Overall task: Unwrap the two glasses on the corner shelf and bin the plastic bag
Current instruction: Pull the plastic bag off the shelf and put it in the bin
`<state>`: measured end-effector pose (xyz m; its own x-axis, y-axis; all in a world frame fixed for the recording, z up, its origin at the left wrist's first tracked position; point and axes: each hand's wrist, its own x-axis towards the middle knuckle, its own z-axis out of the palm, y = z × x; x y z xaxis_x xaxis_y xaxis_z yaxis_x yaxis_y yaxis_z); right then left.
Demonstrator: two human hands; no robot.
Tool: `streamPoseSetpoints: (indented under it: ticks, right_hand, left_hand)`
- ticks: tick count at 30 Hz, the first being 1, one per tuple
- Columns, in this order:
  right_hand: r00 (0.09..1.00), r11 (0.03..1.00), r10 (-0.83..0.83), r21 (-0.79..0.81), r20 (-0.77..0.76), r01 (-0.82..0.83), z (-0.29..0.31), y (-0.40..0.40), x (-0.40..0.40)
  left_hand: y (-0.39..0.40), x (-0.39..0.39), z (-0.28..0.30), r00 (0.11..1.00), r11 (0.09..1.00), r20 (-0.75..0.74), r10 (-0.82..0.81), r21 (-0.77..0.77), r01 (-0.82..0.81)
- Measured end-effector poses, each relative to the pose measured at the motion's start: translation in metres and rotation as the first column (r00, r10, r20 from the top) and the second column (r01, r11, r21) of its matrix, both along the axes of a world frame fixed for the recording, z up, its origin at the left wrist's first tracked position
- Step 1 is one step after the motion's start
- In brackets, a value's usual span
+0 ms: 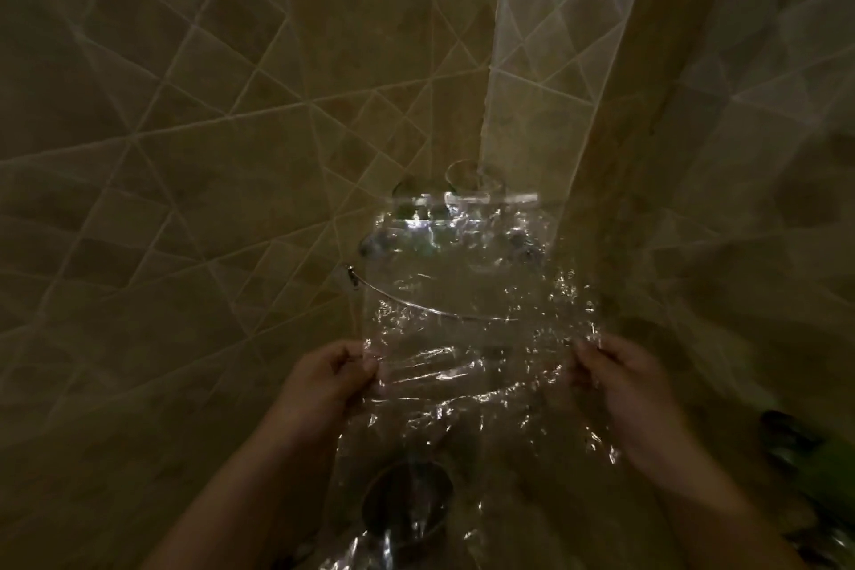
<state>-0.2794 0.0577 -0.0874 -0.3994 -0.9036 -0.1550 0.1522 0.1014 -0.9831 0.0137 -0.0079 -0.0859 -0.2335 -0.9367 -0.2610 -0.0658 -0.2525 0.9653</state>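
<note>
A clear crinkled plastic bag [467, 338] is stretched flat in front of me, held by both sides. My left hand [324, 377] pinches its left edge and my right hand [620, 384] pinches its right edge. Behind the bag's top, a clear glass [467, 176] stands on the glass corner shelf [416, 302], and a second glass [407, 194] beside it is dim and partly hidden by the bag. The shelf's curved front edge shows through the plastic.
Beige tiled walls [185, 153] meet in the corner behind the shelf. A round dark bin or drain-like opening [407, 500] lies low, seen through the bag's bottom. Green and dark objects [814, 467] sit at the right edge. The scene is dim.
</note>
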Motion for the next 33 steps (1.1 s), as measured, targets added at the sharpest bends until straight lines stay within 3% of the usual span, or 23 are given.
streamPoseSetpoints:
  ticks: [3, 5, 11, 16, 21, 26, 30, 33]
  right_hand:
    - [1.000, 0.999, 0.022, 0.024, 0.023, -0.022, -0.001, 0.001, 0.002]
    - [0.996, 0.998, 0.066, 0.027, -0.057, -0.065, 0.000, 0.004, 0.001]
    - [0.988, 0.998, -0.023, -0.061, -0.155, 0.014, 0.013, 0.005, -0.007]
    - [0.994, 0.989, -0.079, -0.120, 0.077, 0.088, 0.027, 0.002, -0.004]
    - [0.989, 0.973, -0.120, -0.186, 0.089, 0.134, 0.040, 0.001, -0.002]
    - [0.968, 0.964, -0.102, -0.220, 0.228, 0.153, 0.048, 0.004, 0.000]
    - [0.988, 0.970, -0.071, -0.222, 0.135, 0.100, 0.051, 0.007, 0.006]
    - [0.993, 0.957, -0.107, -0.267, 0.042, 0.115, 0.052, 0.011, 0.004]
  left_hand:
    - [-0.003, 0.004, -0.007, 0.997, 0.998, -0.077, 0.023, 0.063, -0.018]
    - [-0.003, 0.004, -0.009, 0.988, 0.994, -0.144, 0.057, 0.103, -0.042]
    - [-0.006, 0.008, 0.000, 0.999, 0.998, -0.041, 0.034, -0.045, -0.036]
    - [-0.005, 0.006, 0.017, 0.984, 0.990, -0.151, 0.099, -0.085, -0.113]
    - [-0.002, 0.000, 0.029, 0.974, 0.978, -0.180, 0.135, -0.136, -0.161]
    - [-0.001, 0.002, 0.038, 0.948, 0.982, -0.303, 0.096, -0.124, -0.139]
    - [0.000, 0.002, 0.037, 0.961, 0.982, -0.261, 0.093, -0.135, -0.131]
    - [0.001, 0.006, 0.041, 0.975, 0.948, -0.175, 0.135, -0.263, -0.179]
